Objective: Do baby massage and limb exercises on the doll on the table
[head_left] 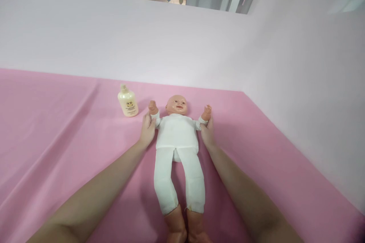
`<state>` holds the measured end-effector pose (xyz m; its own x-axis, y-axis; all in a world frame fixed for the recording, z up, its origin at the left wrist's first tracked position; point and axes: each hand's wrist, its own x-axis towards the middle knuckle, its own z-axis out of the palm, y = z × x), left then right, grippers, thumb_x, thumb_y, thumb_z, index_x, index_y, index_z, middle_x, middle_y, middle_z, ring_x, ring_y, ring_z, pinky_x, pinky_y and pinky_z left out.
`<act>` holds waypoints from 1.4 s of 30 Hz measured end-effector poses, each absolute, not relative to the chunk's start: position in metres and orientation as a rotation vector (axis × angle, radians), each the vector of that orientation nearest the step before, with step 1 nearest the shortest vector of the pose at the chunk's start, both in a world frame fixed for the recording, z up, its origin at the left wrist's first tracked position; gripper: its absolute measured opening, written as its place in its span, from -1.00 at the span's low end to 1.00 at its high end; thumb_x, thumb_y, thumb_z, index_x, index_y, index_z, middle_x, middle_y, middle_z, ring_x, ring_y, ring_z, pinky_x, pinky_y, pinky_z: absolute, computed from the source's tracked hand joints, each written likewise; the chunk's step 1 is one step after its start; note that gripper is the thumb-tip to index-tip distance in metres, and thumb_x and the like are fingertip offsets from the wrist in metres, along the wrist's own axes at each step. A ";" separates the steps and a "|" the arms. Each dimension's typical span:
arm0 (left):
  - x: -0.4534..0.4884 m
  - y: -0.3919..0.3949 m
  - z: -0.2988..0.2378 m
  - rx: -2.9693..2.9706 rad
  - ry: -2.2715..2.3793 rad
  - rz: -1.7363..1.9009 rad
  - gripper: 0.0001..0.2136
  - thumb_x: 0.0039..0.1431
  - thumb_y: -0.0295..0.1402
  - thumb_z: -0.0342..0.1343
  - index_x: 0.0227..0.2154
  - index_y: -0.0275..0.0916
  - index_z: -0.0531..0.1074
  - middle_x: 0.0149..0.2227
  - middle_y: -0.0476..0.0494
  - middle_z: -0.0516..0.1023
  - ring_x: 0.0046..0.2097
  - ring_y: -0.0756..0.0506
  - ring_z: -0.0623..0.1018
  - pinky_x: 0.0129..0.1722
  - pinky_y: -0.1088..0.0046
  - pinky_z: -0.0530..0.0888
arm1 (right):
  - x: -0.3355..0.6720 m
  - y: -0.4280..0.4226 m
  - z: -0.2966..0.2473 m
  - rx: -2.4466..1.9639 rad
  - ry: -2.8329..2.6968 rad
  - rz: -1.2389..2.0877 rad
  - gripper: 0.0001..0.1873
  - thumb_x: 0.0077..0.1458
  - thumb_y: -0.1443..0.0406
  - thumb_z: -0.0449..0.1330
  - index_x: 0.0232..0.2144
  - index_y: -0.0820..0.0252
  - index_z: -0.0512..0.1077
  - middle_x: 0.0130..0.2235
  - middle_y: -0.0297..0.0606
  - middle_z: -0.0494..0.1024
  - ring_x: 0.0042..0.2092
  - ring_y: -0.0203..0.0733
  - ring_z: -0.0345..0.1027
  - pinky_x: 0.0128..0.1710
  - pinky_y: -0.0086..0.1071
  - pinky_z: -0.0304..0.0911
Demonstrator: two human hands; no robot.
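Observation:
A baby doll in white clothes lies on its back on the pink sheet, head away from me, feet toward me. My left hand grips the doll's arm on the left side, fingers wrapped at the white sleeve. My right hand grips the doll's other arm at the sleeve in the same way. Both doll hands stick up above my fingers.
A cream-coloured lotion bottle stands on the sheet left of the doll's head, close to my left hand. A white wall bounds the sheet at the back and another runs along the right side.

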<state>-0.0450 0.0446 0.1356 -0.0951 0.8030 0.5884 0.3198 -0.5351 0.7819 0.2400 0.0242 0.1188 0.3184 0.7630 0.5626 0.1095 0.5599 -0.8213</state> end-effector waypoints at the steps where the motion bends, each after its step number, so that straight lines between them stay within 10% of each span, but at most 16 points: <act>1: -0.044 0.043 0.137 1.859 1.230 1.613 -0.58 0.38 -0.14 -0.01 0.22 -0.13 0.31 0.18 -0.27 0.40 0.27 -0.25 0.35 0.32 0.05 0.26 | 0.239 0.024 0.119 -0.912 -1.231 0.510 -0.23 0.01 0.41 0.05 0.32 0.09 0.19 0.38 -0.18 0.25 0.38 -0.07 0.14 0.39 -0.06 0.10; 6: -0.037 0.040 0.141 2.153 1.262 1.306 -0.59 0.33 -0.27 -0.02 0.20 -0.11 0.39 0.20 -0.22 0.44 0.30 -0.27 0.32 0.38 -0.02 0.16 | 0.237 0.030 0.112 -1.035 -1.572 0.392 -0.45 0.04 0.44 0.01 0.06 0.09 0.47 0.08 -0.17 0.55 0.17 -0.02 0.34 0.31 0.00 0.17; 17: -0.036 0.041 0.141 2.117 1.206 1.419 -0.59 0.31 -0.27 0.04 0.20 -0.10 0.40 0.18 -0.25 0.46 0.28 -0.29 0.36 0.38 -0.06 0.13 | 0.236 0.029 0.113 -0.993 -1.526 0.410 -0.34 -0.09 0.48 0.02 0.08 0.05 0.47 0.09 -0.22 0.53 0.19 -0.03 0.33 0.32 -0.03 0.16; 25: -0.040 0.042 0.138 1.646 1.111 1.637 -0.49 0.38 -0.19 0.03 0.32 -0.05 0.07 0.36 -0.25 0.22 0.39 -0.20 0.25 0.39 0.10 0.20 | 0.237 0.028 0.110 -1.036 -1.153 0.568 -0.29 0.14 0.24 0.15 0.32 0.09 0.11 0.27 -0.07 0.38 0.27 0.00 0.30 0.33 0.04 0.14; 33: -0.053 0.056 0.127 1.277 1.236 1.779 -0.61 0.39 -0.11 -0.01 0.19 0.01 0.11 0.32 -0.25 0.28 0.37 -0.21 0.28 0.35 0.07 0.26 | 0.248 0.041 0.110 -0.959 -0.929 0.578 -0.08 0.10 0.18 0.15 0.44 0.07 -0.10 0.49 -0.10 -0.06 0.49 -0.06 -0.13 0.45 0.01 -0.12; 42: -0.035 0.035 0.146 2.122 1.099 1.477 -0.53 0.26 -0.36 0.05 0.24 -0.15 0.32 0.20 -0.28 0.44 0.28 -0.26 0.37 0.38 0.00 0.20 | 0.237 0.023 0.122 -0.916 -1.232 0.530 -0.30 0.16 0.31 0.06 0.36 0.07 0.22 0.37 -0.22 0.31 0.37 -0.12 0.18 0.43 -0.06 0.01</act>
